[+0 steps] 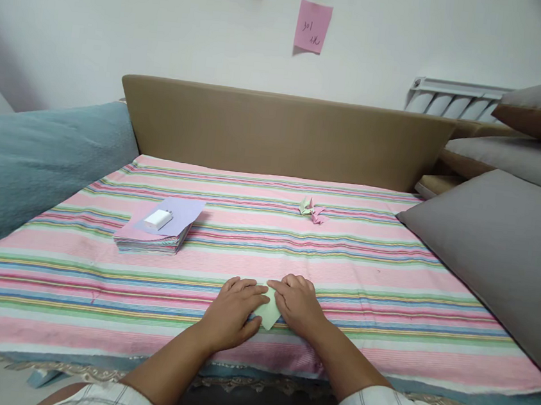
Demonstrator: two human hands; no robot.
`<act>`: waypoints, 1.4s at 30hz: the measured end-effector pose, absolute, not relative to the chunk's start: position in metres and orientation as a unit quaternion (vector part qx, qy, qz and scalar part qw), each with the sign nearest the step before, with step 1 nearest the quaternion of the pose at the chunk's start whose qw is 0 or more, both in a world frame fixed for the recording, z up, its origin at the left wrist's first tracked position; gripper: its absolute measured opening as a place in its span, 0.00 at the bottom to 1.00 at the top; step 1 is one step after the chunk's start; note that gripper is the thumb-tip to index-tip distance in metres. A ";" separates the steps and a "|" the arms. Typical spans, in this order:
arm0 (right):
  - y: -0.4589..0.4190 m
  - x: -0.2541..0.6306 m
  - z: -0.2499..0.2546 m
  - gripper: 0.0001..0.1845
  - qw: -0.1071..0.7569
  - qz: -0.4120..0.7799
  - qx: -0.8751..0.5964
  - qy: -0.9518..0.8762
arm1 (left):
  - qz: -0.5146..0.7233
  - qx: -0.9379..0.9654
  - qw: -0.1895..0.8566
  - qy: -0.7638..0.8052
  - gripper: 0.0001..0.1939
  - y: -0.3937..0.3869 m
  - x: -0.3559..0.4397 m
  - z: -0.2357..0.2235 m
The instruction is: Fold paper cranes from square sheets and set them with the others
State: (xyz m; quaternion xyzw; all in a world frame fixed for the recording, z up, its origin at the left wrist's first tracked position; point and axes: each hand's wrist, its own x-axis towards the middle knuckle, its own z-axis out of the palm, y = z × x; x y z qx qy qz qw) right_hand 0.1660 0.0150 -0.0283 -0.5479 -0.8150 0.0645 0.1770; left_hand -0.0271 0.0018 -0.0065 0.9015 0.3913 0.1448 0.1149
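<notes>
A small folded piece of light green paper (269, 313) lies on the striped cloth at the near middle. My left hand (234, 311) presses on its left side, thumb low and fingers reaching over the upper edge. On the other side, my right hand (299, 305) holds the upper right edge, its index finger stretched toward the left fingertips. Both hands cover parts of the paper, so its full outline is hidden. Farther back on the cloth sit folded paper pieces (316, 214), green and pink, with pointed ends.
A stack of coloured paper (150, 241) lies to the left with a white charger plug (158, 219) on top. The striped cloth (248, 226) covers the bed-like surface. Grey cushions (497, 252) border the right, a blue padded bolster (47, 160) the left, a brown board (278, 132) the back.
</notes>
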 end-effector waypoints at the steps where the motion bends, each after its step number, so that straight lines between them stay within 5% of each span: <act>1: 0.015 0.165 -0.028 0.18 0.174 0.059 -0.552 -0.814 | 0.144 0.902 0.115 0.391 0.20 0.002 -0.027 -0.006; 42: 0.002 0.189 -0.020 0.12 0.185 0.082 -0.523 -0.828 | 0.122 0.903 0.100 0.399 0.21 0.005 -0.024 -0.009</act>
